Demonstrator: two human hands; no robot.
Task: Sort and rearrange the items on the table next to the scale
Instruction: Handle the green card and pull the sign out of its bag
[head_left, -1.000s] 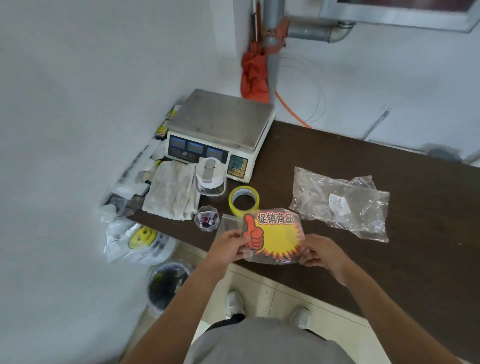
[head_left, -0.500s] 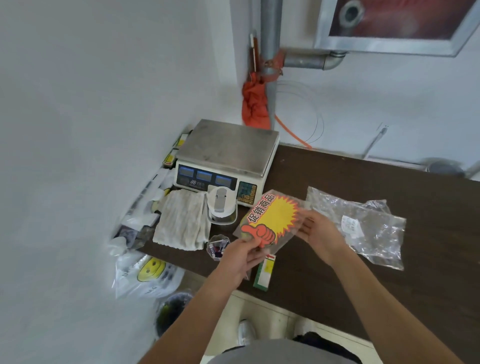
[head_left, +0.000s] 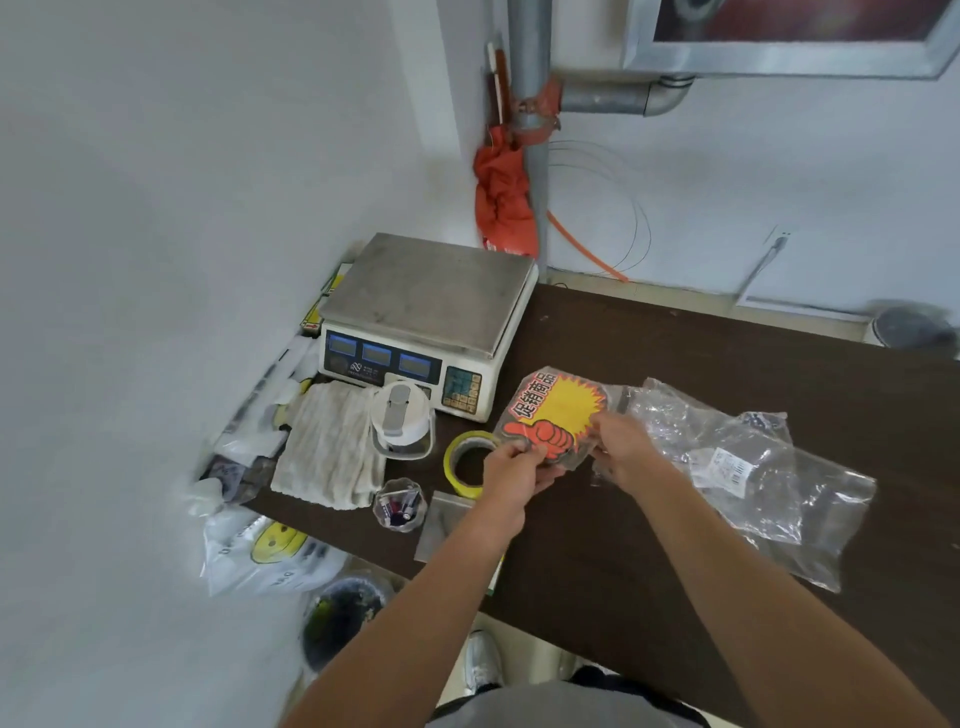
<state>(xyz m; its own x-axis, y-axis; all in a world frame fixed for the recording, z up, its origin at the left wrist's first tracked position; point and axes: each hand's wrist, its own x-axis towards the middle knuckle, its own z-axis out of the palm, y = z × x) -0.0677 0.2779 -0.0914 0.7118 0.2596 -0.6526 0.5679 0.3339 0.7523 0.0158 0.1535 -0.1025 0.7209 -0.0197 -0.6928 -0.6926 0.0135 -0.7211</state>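
A pack of yellow-and-orange starburst promo tags (head_left: 558, 410) in clear wrap, with a red thumbs-up, hangs tilted just right of the scale (head_left: 426, 312). My left hand (head_left: 514, 467) pinches its lower left edge. Its right edge is gripped by my right hand (head_left: 623, 447). A yellow tape roll (head_left: 460, 457) lies under my left hand. A small clear bag (head_left: 441, 525) lies flat near the table's front edge, partly under my left forearm.
A folded white cloth (head_left: 327, 452), a lidded clear container (head_left: 402, 421) and a small cup of bits (head_left: 400, 506) sit in front of the scale. A crumpled clear plastic bag (head_left: 748, 467) lies to the right on the dark table (head_left: 727, 353). Bags and a bin (head_left: 337, 618) sit below left.
Both hands lifted the tag pack from the table's front edge, turned it and carried it back beside the scale's keypad. The tape roll came back into view.
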